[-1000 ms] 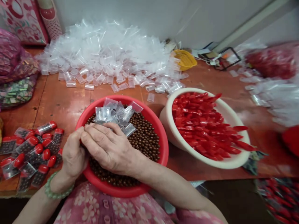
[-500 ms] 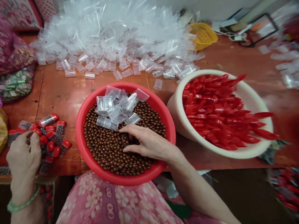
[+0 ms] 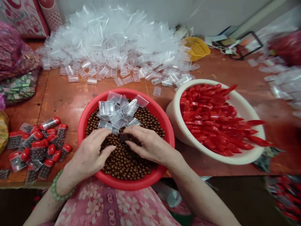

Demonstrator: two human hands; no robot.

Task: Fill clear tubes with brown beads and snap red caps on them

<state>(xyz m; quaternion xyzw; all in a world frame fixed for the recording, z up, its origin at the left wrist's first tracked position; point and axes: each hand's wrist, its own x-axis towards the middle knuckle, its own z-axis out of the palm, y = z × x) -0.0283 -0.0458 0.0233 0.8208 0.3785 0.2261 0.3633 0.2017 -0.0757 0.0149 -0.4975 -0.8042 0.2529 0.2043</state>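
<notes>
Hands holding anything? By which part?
Right hand: a small dark object, between thumb and fingers; can't tell which part is gripped. Left hand: open, nothing visibly held.

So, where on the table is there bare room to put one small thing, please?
Bare wood shows between red-capped cases and the clear sleeve heap, left of the red basin; also right of the yellow basket, beyond the white tub. Crowded: the back, under the heap; between basin and tub it is tight.

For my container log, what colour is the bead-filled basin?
The basin is red, clearest in the head view.
</notes>
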